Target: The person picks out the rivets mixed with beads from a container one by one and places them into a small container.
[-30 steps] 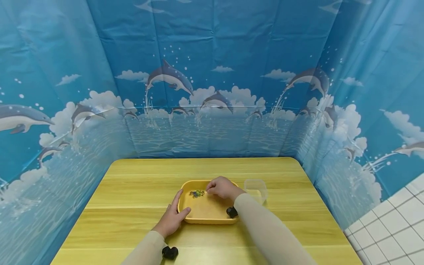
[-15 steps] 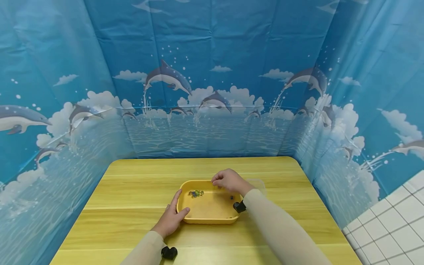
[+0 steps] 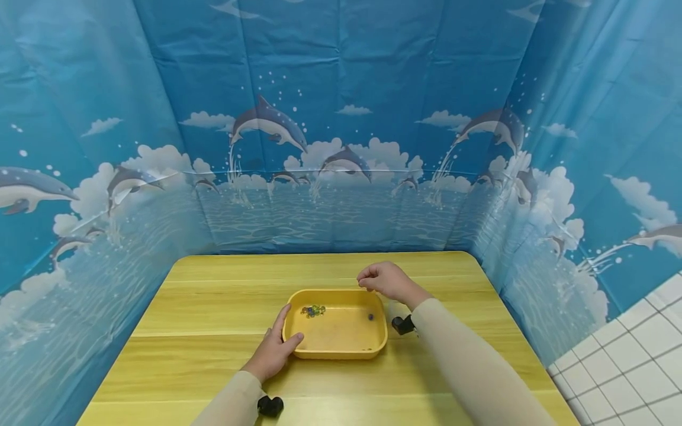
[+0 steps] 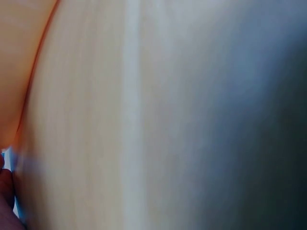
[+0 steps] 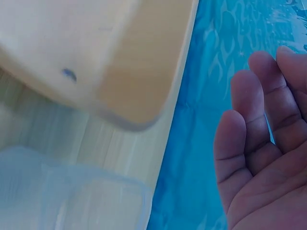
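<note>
A shallow yellow tray [image 3: 341,355] stands on the table. My left hand [image 3: 273,354] holds its left front corner, the thumb over the rim and the fingers along the outer side. Several small glassy marbles [image 3: 312,311] lie clustered at the tray's left back. One dark blue marble [image 3: 370,317] sits apart on the right. My right hand [image 3: 391,281] is raised above the tray's right back corner, thumb and forefinger close together. Whether a marble is between those fingertips cannot be seen. In the right wrist view, the other fingers [image 5: 247,96] are bent, with the palm showing.
A clear plastic box [image 5: 96,191] stands right of the tray, mostly behind my right forearm in the head view. The wooden-topped table [image 3: 213,296] meets a blue dolphin-print curtain [image 3: 341,225] at the back. White tiles [image 3: 629,349] show at the right.
My right hand has risen out of the tray and moved right and back, past its rim. The lone blue marble has come into sight. My left hand stays on the tray.
</note>
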Available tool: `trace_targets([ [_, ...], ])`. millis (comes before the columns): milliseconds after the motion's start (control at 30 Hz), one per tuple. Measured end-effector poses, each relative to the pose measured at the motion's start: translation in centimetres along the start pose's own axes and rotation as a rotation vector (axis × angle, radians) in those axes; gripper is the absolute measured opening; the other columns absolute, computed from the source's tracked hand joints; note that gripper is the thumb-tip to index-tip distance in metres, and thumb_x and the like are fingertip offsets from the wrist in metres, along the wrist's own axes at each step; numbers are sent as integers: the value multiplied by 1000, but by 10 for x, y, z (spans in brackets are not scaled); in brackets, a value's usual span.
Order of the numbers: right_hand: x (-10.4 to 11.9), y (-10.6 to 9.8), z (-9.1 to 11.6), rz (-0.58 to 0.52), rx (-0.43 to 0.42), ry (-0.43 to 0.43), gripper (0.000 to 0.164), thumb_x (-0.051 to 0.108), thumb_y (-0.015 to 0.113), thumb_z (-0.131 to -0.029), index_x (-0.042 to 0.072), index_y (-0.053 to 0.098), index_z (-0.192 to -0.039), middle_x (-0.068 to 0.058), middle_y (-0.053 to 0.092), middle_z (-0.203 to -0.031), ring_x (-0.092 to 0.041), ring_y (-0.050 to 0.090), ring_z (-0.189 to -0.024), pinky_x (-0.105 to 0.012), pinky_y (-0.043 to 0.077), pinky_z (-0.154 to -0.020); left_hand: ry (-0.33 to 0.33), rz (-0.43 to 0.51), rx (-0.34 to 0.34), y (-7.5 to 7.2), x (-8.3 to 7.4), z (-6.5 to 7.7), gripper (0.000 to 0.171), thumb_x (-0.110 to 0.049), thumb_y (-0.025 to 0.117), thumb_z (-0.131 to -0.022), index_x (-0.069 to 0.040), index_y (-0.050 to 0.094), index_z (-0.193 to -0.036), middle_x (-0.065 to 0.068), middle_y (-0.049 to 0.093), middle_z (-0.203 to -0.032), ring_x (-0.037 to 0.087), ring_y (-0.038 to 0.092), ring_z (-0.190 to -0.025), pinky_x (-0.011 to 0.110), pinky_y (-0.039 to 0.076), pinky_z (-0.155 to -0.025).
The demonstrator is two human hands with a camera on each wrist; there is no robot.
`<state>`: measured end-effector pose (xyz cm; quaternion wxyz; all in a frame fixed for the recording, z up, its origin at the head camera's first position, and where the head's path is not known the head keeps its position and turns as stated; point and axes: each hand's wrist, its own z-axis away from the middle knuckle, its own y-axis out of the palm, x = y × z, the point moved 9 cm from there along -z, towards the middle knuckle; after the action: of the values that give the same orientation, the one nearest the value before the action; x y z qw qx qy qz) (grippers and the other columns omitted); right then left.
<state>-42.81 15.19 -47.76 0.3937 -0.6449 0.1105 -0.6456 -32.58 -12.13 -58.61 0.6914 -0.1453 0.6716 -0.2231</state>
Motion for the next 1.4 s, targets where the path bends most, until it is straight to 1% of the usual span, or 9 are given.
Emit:
trace_targets([
  [100, -4, -7, 3, -1, -4, -1, 13, 38, 62, -87, 32, 68, -97, 6, 66, -100, -21, 62, -90, -36, 52, -78, 2, 3, 5, 0, 0, 0, 72, -49, 56, -88, -50, 11, -144, 14, 28, -150, 52, 6, -137, 70, 17, -103],
  [233, -8, -16, 7, -5, -9, -9, 13, 39, 62, -87, 32, 68, -98, 6, 66, -100, -25, 61, -94, -36, 52, -78, 1, -2, 8, 0, 2, -2, 72, -50, 56, -88, -51, 10, -143, 14, 29, -149, 51, 7, -137, 70, 19, -102],
  [367, -13, -26, 13, 14, -30, -8, 12, 37, 62, -88, 32, 68, -97, 8, 66, -98, -20, 61, -89, -35, 52, -78, 2, -3, 6, 0, 4, -3, 72, -51, 56, -88, -51, 10, -143, 14, 29, -149, 52, 6, -137, 70, 19, -102],
  [567, -27, -38, 22, 19, -50, 22, 13, 35, 62, -88, 29, 69, -97, 2, 67, -99, -16, 60, -86, -36, 52, -78, 2, 0, 6, 0, 3, -3, 71, -50, 55, -88, -51, 10, -143, 13, 29, -150, 51, 5, -137, 70, 17, -103],
  [767, -45, -48, 29, 33, -55, 44, 15, 36, 63, -88, 28, 69, -99, 5, 66, -100, -14, 61, -86, -36, 53, -78, -2, 3, 9, 0, 3, -3, 71, -51, 55, -88, -52, 9, -142, 13, 29, -150, 51, 4, -137, 70, 15, -103],
  [933, -56, -53, 35, 28, -52, 64, 19, 33, 63, -88, 22, 70, -102, 3, 66, -100, -15, 61, -86, -39, 52, -78, -8, -5, 10, 1, 4, -2, 71, -52, 55, -88, -53, 9, -142, 13, 30, -149, 51, 4, -138, 71, 16, -102],
  [1100, -65, -54, 40, 53, -55, 94, 25, 32, 63, -88, 17, 69, -107, 3, 66, -98, -15, 61, -86, -35, 52, -76, -14, -1, 12, 1, 5, -3, 71, -52, 55, -88, -53, 9, -142, 13, 30, -149, 49, 2, -138, 71, 13, -103],
  [1267, -75, -55, 43, 63, -58, 125, 21, 33, 63, -88, 22, 69, -105, 4, 65, -100, -14, 61, -87, -35, 52, -76, -15, 8, 9, 1, 5, -2, 71, -51, 55, -88, -52, 9, -142, 12, 30, -150, 49, 2, -139, 71, 11, -104],
  [1400, -80, -56, 44, 64, -59, 140, 22, 33, 63, -88, 21, 69, -105, 4, 66, -101, -14, 60, -87, -34, 52, -76, -12, 3, 0, 1, 5, -3, 71, -51, 56, -88, -52, 10, -143, 11, 30, -150, 49, 3, -139, 71, 13, -103],
])
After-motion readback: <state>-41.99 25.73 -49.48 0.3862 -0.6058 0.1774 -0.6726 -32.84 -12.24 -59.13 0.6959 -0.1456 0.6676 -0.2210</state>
